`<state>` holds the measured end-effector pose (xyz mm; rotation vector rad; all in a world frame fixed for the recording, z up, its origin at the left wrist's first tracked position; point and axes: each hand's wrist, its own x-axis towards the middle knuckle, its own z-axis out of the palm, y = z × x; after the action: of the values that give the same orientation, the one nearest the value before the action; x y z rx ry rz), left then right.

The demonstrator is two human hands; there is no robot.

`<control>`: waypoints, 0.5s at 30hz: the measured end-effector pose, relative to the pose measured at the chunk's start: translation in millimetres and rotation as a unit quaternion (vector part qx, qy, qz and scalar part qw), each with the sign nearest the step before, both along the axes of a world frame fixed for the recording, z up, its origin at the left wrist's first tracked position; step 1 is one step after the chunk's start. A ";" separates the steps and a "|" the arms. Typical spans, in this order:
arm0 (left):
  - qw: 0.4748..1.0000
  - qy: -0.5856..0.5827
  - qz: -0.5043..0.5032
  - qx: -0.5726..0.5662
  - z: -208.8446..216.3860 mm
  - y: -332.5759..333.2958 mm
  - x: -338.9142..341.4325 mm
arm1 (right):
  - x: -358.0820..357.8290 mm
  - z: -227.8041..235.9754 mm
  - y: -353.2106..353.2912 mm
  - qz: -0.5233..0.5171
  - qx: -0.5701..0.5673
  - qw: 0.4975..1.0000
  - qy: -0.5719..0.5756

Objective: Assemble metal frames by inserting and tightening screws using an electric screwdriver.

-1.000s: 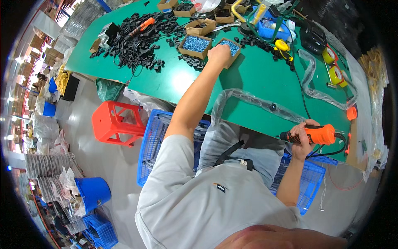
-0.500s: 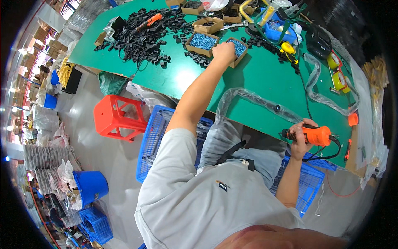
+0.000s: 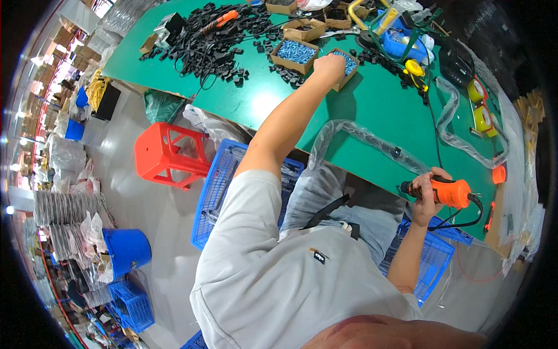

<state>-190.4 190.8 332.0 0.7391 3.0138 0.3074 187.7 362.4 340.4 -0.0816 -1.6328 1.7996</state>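
My left hand (image 3: 329,68) reaches far over the table, on the edge of a small cardboard box of blue screws (image 3: 350,63). Its fingers curl down together toward the screws, and the fingertips are hidden. Just left of it stands a second open box (image 3: 302,66), filled with blue screws (image 3: 295,52). At the table's near right edge, my right hand (image 3: 427,195) is wrapped round an orange and black corded power tool (image 3: 452,193), whose dark front end points left. A clear plastic-wrapped tube (image 3: 363,132) lies bent on the table between my hands.
Black plastic parts (image 3: 218,49) are heaped across the green table (image 3: 267,104), with another orange tool (image 3: 221,20) on them. Yellow tape rolls (image 3: 481,113) and a tape measure (image 3: 414,68) sit at the right. Below are a red stool (image 3: 165,154) and blue crates (image 3: 212,198).
The whole view has shifted slightly, so the table and things sit a little farther right. My left hand stays at the screw box, and my right hand keeps its grip on the power tool.
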 end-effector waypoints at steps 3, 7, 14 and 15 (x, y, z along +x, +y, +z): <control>0.999 0.019 -0.028 0.014 -0.2 0.4 -5.1 | -2.5 3.5 -2.3 -0.004 -0.003 1.000 0.000; 0.999 0.019 -0.023 0.014 -4.3 -0.4 -12.4 | 0.0 2.4 -1.8 0.001 0.018 1.000 0.002; 0.975 0.119 -0.083 0.167 -14.2 -17.5 -16.1 | 4.3 -5.0 1.2 -0.004 -0.003 1.000 0.021; 0.950 0.089 -0.093 0.283 -21.6 -30.4 -13.8 | 0.9 -5.2 3.7 0.014 -0.009 1.000 0.021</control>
<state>-204.3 160.5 310.4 1.1247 2.9898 1.1864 188.6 366.0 335.2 -0.0289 -1.5950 1.8254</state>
